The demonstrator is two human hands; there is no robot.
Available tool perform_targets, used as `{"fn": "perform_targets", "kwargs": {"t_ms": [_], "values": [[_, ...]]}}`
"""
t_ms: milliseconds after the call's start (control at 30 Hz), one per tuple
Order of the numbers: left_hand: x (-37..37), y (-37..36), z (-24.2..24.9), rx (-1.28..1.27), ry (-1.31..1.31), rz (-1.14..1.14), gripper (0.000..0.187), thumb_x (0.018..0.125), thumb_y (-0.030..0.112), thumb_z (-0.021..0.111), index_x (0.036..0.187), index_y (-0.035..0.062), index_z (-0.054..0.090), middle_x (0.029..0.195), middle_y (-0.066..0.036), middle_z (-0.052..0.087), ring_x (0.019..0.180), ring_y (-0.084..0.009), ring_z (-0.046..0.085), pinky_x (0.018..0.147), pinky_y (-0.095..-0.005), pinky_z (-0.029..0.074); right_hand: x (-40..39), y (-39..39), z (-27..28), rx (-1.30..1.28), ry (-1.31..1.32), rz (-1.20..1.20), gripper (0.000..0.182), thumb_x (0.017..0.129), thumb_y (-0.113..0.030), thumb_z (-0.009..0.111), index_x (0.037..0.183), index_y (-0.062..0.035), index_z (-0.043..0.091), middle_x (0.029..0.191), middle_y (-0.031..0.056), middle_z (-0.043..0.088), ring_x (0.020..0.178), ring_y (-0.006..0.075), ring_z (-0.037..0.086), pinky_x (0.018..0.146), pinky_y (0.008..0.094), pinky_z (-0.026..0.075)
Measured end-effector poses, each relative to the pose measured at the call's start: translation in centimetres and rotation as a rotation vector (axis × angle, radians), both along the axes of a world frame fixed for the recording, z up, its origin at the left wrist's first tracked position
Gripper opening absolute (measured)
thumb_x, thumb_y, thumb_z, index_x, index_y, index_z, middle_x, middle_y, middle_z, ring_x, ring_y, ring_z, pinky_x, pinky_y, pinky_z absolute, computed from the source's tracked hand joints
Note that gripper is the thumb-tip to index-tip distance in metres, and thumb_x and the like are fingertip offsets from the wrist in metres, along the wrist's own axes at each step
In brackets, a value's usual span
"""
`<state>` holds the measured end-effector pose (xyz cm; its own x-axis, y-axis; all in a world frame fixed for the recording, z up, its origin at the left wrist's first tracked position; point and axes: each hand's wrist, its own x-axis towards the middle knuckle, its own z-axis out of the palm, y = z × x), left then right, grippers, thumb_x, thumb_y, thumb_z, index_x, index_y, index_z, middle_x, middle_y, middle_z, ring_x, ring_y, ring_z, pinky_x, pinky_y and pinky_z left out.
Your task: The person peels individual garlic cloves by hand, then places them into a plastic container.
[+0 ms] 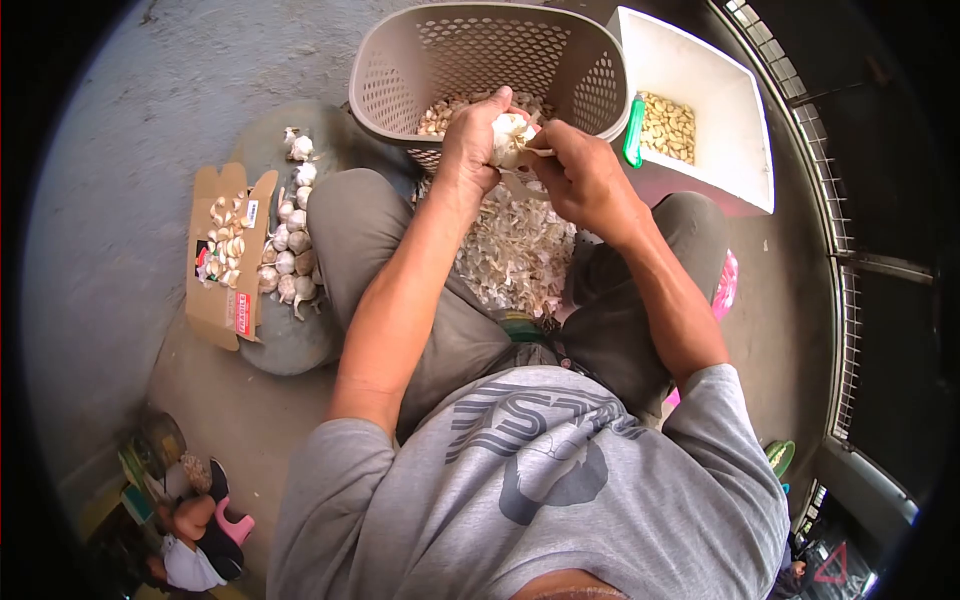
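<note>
Cradling a garlic bulb (508, 140), the left hand (468, 142) curls round its near side, thumb uppermost, while the right hand (588, 178) is closed to a narrow pinch on a papery strip (541, 153) at the bulb's other side; the supporting grip presumably steadies the bulb against the pull of the pinching fingers. The bulb is held at the near rim of the perforated basket (364, 98), in which loose cloves (440, 118) lie, and above a heap of skins (512, 245) between the knees, a position that probably lets cloves and waste fall close by. To the wearer's left, a grey rounded stand (290, 357) carries whole bulbs (297, 240) in a rough line beside an open cardboard box (208, 318) with further cloves (230, 245) in it, seemingly placed within easy reach. To the right, the white box (742, 105) contains pale cloves (668, 128), its deep walls likely keeping them apart from the skins; a green object (633, 132) rests at its near left edge, its kind uncertain. Writing: the red label (243, 315) on the cardboard reads "FRAGILE"; the white label (252, 214) is too small to read, and the dark shirt lettering (545, 412) is too creased to read whole
</note>
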<state>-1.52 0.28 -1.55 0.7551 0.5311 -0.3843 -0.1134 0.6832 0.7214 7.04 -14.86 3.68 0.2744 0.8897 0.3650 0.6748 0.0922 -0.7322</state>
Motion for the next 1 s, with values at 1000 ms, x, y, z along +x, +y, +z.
{"fn": "perform_targets", "kwargs": {"t_ms": [1000], "values": [[-0.9, -0.2, 1.6, 0.175, -0.258, 0.270, 0.025, 0.109, 0.019, 0.049, 0.092, 0.0032, 0.058, 0.084, -0.010, 0.063, 0.088, -0.0231, 0.067, 0.088, -0.0414, 0.058, 4.6, 1.2, -1.8, 0.078, 0.839, -0.140, 0.015, 0.100, -0.014, 0.063, 0.096, 0.0001, 0.062, 0.080, 0.0028, 0.064, 0.064, 0.0088, 0.058, 0.058, 0.0256, 0.048]]}}
